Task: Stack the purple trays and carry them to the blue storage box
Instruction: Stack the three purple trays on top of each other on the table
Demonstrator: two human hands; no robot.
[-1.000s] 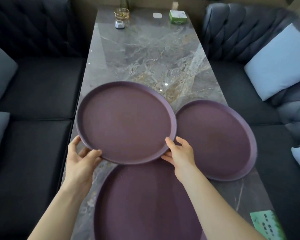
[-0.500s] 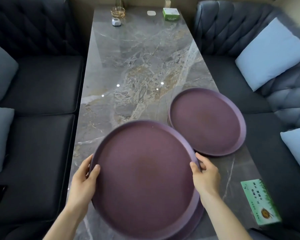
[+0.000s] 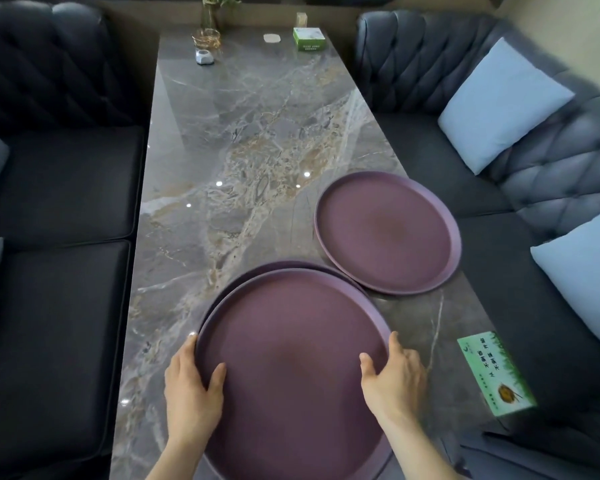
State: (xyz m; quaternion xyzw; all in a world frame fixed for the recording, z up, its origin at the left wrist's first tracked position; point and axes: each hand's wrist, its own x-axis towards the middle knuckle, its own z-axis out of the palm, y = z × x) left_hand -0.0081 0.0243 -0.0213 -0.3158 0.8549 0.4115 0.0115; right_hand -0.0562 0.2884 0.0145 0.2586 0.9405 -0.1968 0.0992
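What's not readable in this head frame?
- Lower tray: only a rim sliver shows; top tray covers the rest.
- Near rim of the stack: cut off by the bottom edge.
- Blue storage box: not in view.
- Green box print: too small.
- Left hand, right hand: fingers under the rim hidden.

The top tray hides most of the lower tray; the frame's bottom edge crops both.
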